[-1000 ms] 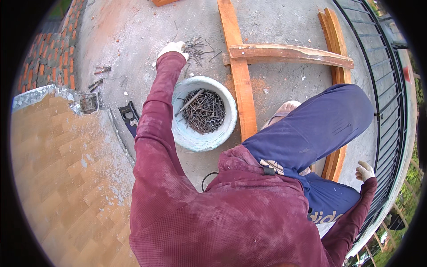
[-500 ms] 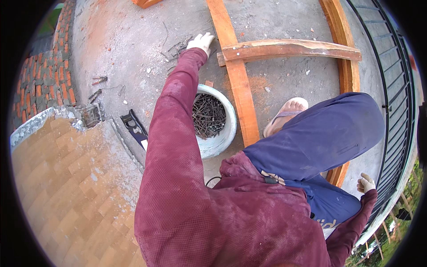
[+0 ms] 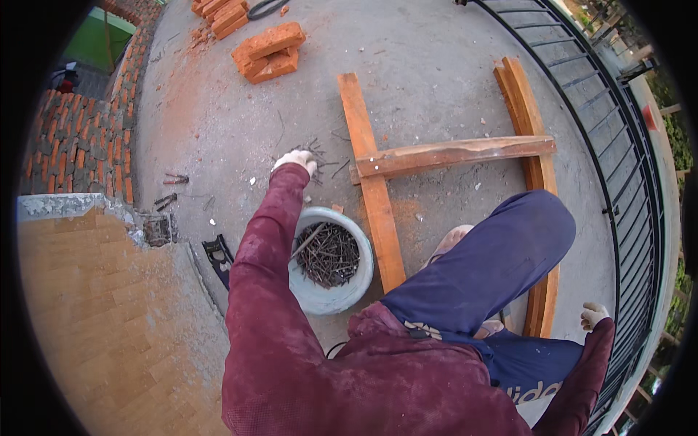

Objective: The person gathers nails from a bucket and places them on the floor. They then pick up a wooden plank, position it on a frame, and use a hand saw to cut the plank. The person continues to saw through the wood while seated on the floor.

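Observation:
My left hand (image 3: 297, 160), in a pale glove, reaches down to a scatter of loose nails (image 3: 320, 154) on the concrete. Its fingers are bent and drawn together at the left side of the scatter; their tips are hidden, so what they hold cannot be made out. Closer to me, a pale blue-white bowl (image 3: 356, 289) contains many dark nails (image 3: 329, 254), and my left sleeve passes along its left side. Off to the right, my gloved right hand (image 3: 595, 316) hangs beside my leg near the black railing, fingers loosely bent, with nothing visible in it.
Timber beams (image 3: 379, 211) lie on the floor, with a crosspiece (image 3: 458, 155) over two of them. Black railing (image 3: 603, 138) runs along the right. Orange bricks (image 3: 269, 54) are stacked ahead. Pliers (image 3: 167, 201) and a dark-handled saw (image 3: 217, 258) lie left, by a tiled ledge (image 3: 109, 305).
The view has tilted forward, bringing the stacked bricks into sight. My left hand has moved left, away from the timber, and its fingers have drawn in. My right hand stays beside the railing.

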`<state>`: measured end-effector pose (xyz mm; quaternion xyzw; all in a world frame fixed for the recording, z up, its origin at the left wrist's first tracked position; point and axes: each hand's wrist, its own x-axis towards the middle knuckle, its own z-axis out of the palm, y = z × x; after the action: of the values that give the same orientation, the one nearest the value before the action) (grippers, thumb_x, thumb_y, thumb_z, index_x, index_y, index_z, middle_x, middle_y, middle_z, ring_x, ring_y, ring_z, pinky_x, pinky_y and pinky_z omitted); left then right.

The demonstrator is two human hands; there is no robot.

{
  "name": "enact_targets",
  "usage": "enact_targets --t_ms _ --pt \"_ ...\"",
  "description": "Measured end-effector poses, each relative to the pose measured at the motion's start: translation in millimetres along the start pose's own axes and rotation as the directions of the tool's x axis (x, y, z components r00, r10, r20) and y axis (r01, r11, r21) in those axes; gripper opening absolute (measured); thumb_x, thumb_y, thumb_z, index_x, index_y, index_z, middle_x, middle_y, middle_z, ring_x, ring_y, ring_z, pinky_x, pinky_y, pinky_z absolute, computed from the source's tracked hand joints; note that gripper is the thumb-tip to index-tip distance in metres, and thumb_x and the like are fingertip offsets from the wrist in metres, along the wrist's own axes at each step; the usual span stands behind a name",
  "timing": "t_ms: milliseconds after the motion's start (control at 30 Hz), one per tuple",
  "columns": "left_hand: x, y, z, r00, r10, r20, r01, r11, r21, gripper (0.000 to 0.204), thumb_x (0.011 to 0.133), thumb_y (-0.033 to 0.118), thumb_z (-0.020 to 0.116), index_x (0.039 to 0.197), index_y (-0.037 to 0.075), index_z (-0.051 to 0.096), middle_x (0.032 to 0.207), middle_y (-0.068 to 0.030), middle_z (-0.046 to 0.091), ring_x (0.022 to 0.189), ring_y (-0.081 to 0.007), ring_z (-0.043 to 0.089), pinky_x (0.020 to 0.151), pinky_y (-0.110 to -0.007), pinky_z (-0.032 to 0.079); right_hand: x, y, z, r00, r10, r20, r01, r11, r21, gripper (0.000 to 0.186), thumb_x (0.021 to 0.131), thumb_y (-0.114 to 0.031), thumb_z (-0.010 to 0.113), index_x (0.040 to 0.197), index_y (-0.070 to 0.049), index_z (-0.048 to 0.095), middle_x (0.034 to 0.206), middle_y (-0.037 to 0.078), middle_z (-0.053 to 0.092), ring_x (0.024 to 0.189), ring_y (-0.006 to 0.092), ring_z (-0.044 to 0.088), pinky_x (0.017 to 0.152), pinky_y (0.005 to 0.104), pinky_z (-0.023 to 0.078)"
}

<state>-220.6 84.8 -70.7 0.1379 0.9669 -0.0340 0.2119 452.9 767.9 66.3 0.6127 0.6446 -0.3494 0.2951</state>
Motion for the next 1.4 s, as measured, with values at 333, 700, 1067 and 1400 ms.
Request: enact_targets --t_ms 333,700,1067,1400 --pt "-183.2 -45.1 11.6 0.921 0.324 0.215 0.011 0.533 -0.846 0.019 0.089 0.011 0.072 0.107 0.005 0.072 0.097 -0.0003 0.072 0.088 -0.0084 0.063 0.082 -0.028 0.051 32.6 30.1 9.8 0.981 0.005 0.195 -0.043 0.98 0.193 0.047 0.096 -0.017 0.054 0.142 -0.011 0.052 0.093 0.004 0.065 0.068 0.0159 0.062 0.06 0.0345 0.053" --pt "-233.9 -30.0 79.9 0.964 0.038 -0.262 -0.113 0.954 -0.277 0.051 0.077 0.015 0.076 0.126 0.014 0.059 0.117 -0.0156 0.062 0.11 -0.0351 0.062 0.096 -0.042 0.05 33.9 7.6 -7.1 0.976 -0.177 0.127 0.157 0.976 0.153 0.05 0.095 -0.023 0.056 0.144 -0.013 0.052 0.1 0.002 0.067 0.074 0.014 0.064 0.066 0.0325 0.054" --pt "-209.2 -19.7 65.1 0.999 0.003 0.042 -0.003 1.0 0.002 0.034 0.086 0.014 0.061 0.12 0.013 0.06 0.102 -0.0189 0.071 0.096 -0.0377 0.069 0.085 -0.048 0.053 30.1 12.6 -11.2 0.983 -0.164 0.088 0.151 0.979 0.14 0.049 0.096 -0.024 0.055 0.143 -0.013 0.052 0.1 0.003 0.067 0.074 0.0137 0.064 0.067 0.0338 0.055" --pt "-221.1 -37.8 69.1 0.994 0.034 0.105 0.029 0.838 -0.545 0.035 0.086 0.014 0.065 0.121 0.014 0.068 0.104 -0.0099 0.072 0.088 -0.023 0.068 0.08 -0.037 0.054 28.6 8.4 -6.1 0.984 -0.165 0.068 0.153 0.975 0.161 0.049 0.096 -0.022 0.056 0.143 -0.012 0.051 0.096 0.002 0.067 0.068 0.0125 0.062 0.062 0.0312 0.053"
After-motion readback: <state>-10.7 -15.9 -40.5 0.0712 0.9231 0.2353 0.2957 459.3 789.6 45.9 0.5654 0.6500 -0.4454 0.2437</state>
